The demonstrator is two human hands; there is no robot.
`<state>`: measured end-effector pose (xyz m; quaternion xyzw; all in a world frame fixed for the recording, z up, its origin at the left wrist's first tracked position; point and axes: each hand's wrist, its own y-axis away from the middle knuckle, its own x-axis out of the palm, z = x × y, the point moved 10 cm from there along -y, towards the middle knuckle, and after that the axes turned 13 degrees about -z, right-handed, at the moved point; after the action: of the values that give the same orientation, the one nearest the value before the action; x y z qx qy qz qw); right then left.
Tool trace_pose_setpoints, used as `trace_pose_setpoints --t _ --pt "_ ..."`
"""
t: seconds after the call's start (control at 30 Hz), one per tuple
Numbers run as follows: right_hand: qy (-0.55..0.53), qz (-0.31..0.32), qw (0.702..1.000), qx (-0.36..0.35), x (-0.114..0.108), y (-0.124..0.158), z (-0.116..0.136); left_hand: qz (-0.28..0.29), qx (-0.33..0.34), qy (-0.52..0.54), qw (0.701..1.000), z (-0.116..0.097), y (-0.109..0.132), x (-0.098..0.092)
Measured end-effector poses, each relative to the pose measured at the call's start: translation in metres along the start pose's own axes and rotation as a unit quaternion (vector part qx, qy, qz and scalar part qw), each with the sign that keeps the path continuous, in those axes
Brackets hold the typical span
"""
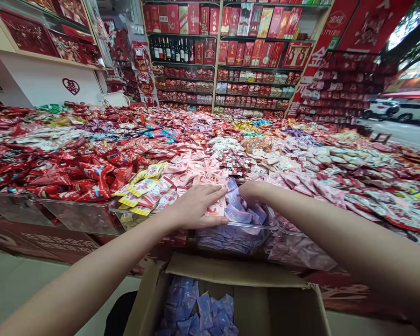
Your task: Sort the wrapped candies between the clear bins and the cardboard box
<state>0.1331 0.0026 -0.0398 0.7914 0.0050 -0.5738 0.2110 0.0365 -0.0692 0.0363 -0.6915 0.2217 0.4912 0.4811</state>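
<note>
My left hand (201, 205) lies flat with its fingers stretched over pale pink candy packets (205, 172), its thumb along the front rim of a clear plastic bin (217, 226). My right hand (254, 190) reaches down among the purple candy packets (238, 212) in the bin; its fingers are hidden by the wrist and the packets. Below the bin stands an open cardboard box (231, 271), with more purple packets (205, 308) heaped in its left part.
Bins of red packets (91, 172) and yellow-and-white packets (143, 184) adjoin on the left, pink packets (301, 184) on the right. Shelves (217, 56) with gift boxes and bottles (170, 50) stand behind. At the right, cars (402, 111) are on the street.
</note>
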Motion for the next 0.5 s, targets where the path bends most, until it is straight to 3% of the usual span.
trace_pose_setpoints --t 0.1,0.17,0.4,0.5 --pt "0.063 0.058 0.996 -0.001 0.012 0.002 0.000 -0.003 0.001 0.004 1.000 -0.001 0.000 -0.001" --pt "0.067 0.062 0.996 -0.010 0.013 0.003 0.001 -0.003 0.000 0.007 1.000 -0.001 -0.001 -0.002" --pt "0.061 -0.014 0.998 0.003 -0.012 0.003 -0.012 -0.010 0.003 0.016 1.000 0.002 -0.002 -0.001" --pt "0.063 -0.012 0.998 -0.006 -0.013 0.002 -0.014 -0.009 0.002 0.016 1.000 0.003 -0.002 0.001"
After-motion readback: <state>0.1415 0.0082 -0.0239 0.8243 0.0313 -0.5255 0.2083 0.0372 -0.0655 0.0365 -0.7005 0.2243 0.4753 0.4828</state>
